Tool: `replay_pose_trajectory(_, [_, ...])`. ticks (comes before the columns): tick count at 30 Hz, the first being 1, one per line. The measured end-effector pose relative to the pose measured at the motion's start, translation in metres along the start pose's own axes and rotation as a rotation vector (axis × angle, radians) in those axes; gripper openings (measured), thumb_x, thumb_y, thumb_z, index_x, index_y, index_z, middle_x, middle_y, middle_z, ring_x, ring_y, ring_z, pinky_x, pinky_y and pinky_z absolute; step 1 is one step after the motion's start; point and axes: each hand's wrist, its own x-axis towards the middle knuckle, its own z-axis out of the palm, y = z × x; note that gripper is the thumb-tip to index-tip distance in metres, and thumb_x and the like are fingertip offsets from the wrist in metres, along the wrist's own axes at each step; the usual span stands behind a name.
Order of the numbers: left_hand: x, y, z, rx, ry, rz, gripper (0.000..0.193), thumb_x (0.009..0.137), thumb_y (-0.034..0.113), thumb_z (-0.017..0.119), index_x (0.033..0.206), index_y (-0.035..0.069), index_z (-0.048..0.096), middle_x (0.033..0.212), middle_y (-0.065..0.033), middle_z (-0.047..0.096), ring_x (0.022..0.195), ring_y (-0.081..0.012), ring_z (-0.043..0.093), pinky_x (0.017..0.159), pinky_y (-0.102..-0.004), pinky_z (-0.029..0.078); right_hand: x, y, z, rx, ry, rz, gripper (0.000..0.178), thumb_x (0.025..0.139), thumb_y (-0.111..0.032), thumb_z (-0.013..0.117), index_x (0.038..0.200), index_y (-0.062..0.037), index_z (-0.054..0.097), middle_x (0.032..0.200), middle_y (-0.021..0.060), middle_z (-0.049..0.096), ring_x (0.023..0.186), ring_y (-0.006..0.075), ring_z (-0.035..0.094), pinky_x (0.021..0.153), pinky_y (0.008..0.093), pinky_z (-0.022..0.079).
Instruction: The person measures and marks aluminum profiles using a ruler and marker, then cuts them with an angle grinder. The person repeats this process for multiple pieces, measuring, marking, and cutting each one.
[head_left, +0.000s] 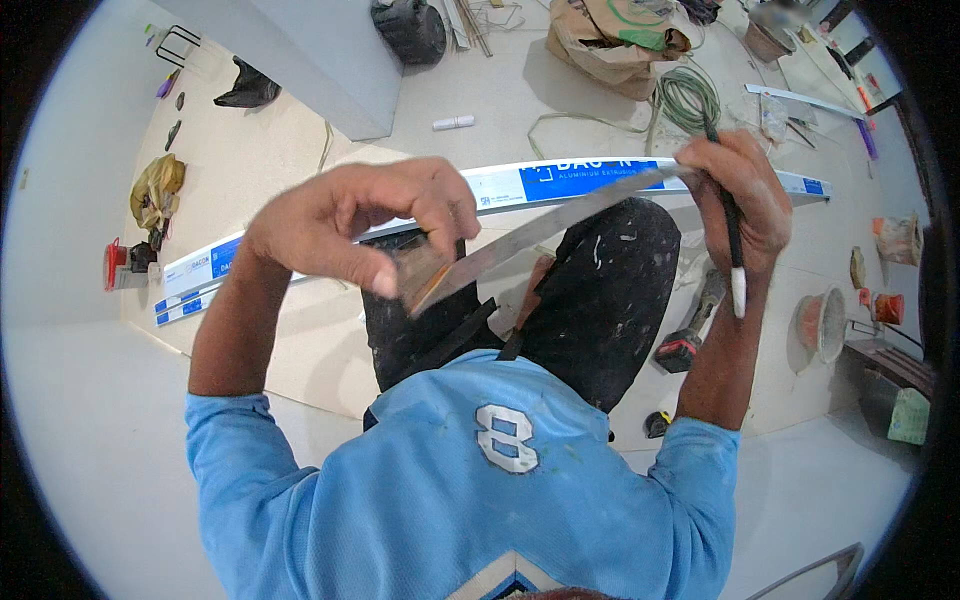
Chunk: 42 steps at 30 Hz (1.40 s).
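Note:
My right hand point(745, 195) is closed on one end of a flat metal square point(560, 215), which slants down to the left above my knees. The same hand also holds a slim black pen point(735, 235) with a white tip pointing toward me. Near the square's other end, where a brownish edge shows, my left hand point(370, 215) hovers with thumb and fingers apart. I see nothing gripped in it. Behind the hands, a long aluminium bar point(490, 190) in blue and white wrapping lies across in front of my legs, with a second wrapped length point(180, 310) at its left end.
A cordless power tool point(690, 335) and a tape measure point(657, 424) lie right of my legs. Farther off are a coil of green hose point(688, 98), a brown sack point(600, 45), a white tube point(453, 123) and a pillar point(330, 60). A bucket point(822, 325) stands right.

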Motion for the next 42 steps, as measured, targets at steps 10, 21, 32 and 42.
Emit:
replay_pose_trajectory(10, [-0.030, -0.012, 0.082, 0.638, 0.591, -0.270, 0.036, 0.095, 0.027, 0.091, 0.115, 0.004, 0.071, 0.103, -0.0113, 0.070, 0.092, -0.0251, 0.069, 0.081, -0.0389, 0.055, -0.017, -0.098, 0.094, 0.783, -0.127, 0.925, 0.026, 0.108, -0.023, 0.076, 0.125, -0.0033, 0.079, 0.104, 0.0086, 0.079, 0.092, 0.0144, 0.074, 0.082, 0.0303, 0.060])
replay_pose_trajectory(21, [-0.028, -0.071, 0.069, 1.245, 0.399, -0.288, 0.063, 0.085, 0.026, 0.091, 0.137, 0.004, 0.065, 0.145, -0.0226, 0.062, 0.144, -0.0453, 0.056, 0.118, -0.0588, 0.048, -0.087, -0.119, 0.211, 1.483, 0.020, 1.546, 0.028, 0.113, -0.018, 0.073, 0.133, 0.0007, 0.071, 0.108, 0.0137, 0.081, 0.091, 0.0166, 0.081, 0.077, 0.0280, 0.069])
replay_pose_trajectory(32, [-0.032, -0.097, 0.031, 1.269, 0.139, -0.398, 0.081, 0.093, 0.022, 0.082, 0.169, 0.026, 0.054, 0.178, -0.0077, 0.047, 0.159, -0.0416, 0.045, 0.134, -0.0571, 0.035, -0.082, -0.109, 0.239, 1.495, 0.102, 1.575, 0.028, 0.113, -0.022, 0.073, 0.134, -0.0037, 0.072, 0.108, 0.0101, 0.081, 0.087, 0.0142, 0.079, 0.074, 0.0263, 0.066])
replay_pose_trajectory(42, [-0.027, -0.096, 0.045, 1.334, 0.131, -0.405, 0.066, 0.101, 0.030, 0.079, 0.165, 0.035, 0.061, 0.175, 0.0067, 0.055, 0.156, -0.0395, 0.048, 0.131, -0.0562, 0.038, -0.087, -0.113, 0.236, 1.577, 0.139, 1.623, 0.032, 0.113, -0.023, 0.074, 0.138, -0.0035, 0.072, 0.107, 0.0088, 0.080, 0.084, 0.0137, 0.078, 0.073, 0.0266, 0.066])
